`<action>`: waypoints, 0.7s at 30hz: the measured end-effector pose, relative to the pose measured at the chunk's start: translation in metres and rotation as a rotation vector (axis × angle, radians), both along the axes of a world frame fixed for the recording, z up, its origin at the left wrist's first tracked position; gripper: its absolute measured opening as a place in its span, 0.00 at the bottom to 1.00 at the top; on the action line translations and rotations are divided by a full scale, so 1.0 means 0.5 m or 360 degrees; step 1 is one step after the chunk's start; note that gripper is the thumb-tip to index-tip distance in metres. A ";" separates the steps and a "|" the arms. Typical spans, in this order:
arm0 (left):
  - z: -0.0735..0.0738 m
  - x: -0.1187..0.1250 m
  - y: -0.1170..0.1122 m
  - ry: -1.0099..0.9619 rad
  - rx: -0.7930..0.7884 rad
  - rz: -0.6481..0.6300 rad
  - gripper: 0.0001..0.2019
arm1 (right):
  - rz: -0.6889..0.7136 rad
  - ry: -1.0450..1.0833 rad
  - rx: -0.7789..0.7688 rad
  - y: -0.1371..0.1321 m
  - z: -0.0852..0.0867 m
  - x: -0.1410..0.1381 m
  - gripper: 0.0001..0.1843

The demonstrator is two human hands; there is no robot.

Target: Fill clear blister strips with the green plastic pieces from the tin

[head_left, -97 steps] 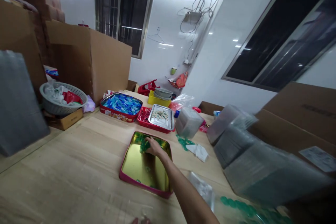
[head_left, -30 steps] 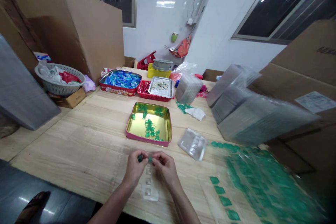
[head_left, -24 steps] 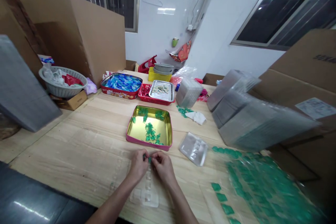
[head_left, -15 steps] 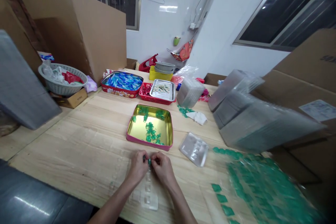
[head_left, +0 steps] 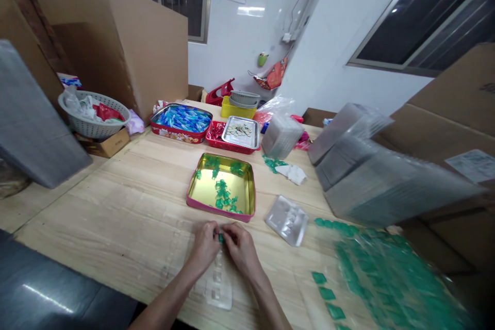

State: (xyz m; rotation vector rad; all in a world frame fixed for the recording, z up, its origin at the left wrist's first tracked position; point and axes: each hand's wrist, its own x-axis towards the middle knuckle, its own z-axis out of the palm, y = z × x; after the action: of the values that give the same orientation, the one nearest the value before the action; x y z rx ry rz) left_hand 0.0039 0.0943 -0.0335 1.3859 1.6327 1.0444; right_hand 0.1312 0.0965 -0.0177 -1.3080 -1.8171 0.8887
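Observation:
My left hand [head_left: 206, 245] and my right hand [head_left: 240, 248] meet at the near edge of the wooden table [head_left: 116, 206], fingertips pinched together on a small green piece [head_left: 220, 237]. Under the hands lies a clear plastic blister tray [head_left: 217, 289] with a row of small pockets. Just beyond stands a pink-rimmed gold tin [head_left: 197, 193] holding several loose green pieces [head_left: 223, 200].
A clear plastic tray [head_left: 286, 219] lies right of the tin. Filled green trays [head_left: 371, 273] spread at the right, below stacked clear trays [head_left: 371, 175]. Behind are a tin of blue pieces [head_left: 180, 119], a red tray with a metal pan [head_left: 238, 133], a basket [head_left: 93, 113] and cardboard boxes [head_left: 127, 46].
My right hand has come back from the gold tin to the near edge. Both hands have closed together on a green piece and lowered it onto the clear tray.

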 end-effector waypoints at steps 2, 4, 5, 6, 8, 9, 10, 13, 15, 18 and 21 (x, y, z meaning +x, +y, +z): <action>0.004 -0.003 0.000 -0.0055 -0.0027 -0.0006 0.08 | 0.0083 0.0037 0.0024 -0.005 0.000 0.002 0.13; 0.010 -0.009 0.001 -0.0125 -0.0062 -0.0019 0.08 | 0.0121 -0.0005 0.0056 -0.012 -0.002 0.001 0.14; 0.014 -0.013 0.001 -0.0169 -0.0082 -0.0030 0.07 | 0.0119 -0.0035 0.0075 -0.015 -0.003 0.000 0.15; 0.019 -0.017 0.001 -0.0217 -0.0107 -0.0042 0.07 | 0.0105 -0.0062 0.0089 -0.018 -0.005 -0.001 0.15; 0.032 -0.026 -0.001 -0.0326 -0.0180 -0.0073 0.05 | 0.0067 -0.0107 0.0091 -0.020 -0.007 -0.001 0.14; 0.040 -0.030 -0.003 -0.0371 -0.0222 -0.0093 0.06 | 0.0055 -0.0123 0.0083 -0.021 -0.007 -0.001 0.13; 0.049 -0.035 -0.006 -0.0434 -0.0273 -0.0118 0.08 | 0.0045 -0.0132 0.0074 -0.021 -0.006 0.000 0.13; 0.076 -0.045 -0.021 -0.0789 -0.0439 -0.0215 0.18 | 0.0012 -0.0088 0.0090 -0.022 0.008 0.003 0.12; 0.089 -0.047 -0.033 -0.1033 -0.0513 -0.0265 0.22 | -0.0025 0.0001 0.0137 -0.027 0.022 0.002 0.12; 0.095 -0.043 -0.050 -0.1145 -0.0527 -0.0323 0.24 | 0.0023 0.0178 0.0173 -0.039 0.045 -0.006 0.09; 0.093 -0.034 -0.061 -0.1161 -0.0507 -0.0381 0.24 | 0.0146 0.0232 0.0189 -0.051 0.060 -0.016 0.09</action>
State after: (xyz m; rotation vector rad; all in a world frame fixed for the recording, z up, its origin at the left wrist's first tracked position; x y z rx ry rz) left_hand -0.0131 0.0638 0.0131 0.8183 1.0070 0.9426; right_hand 0.1232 0.0708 0.0121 -1.0665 -1.7981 0.8869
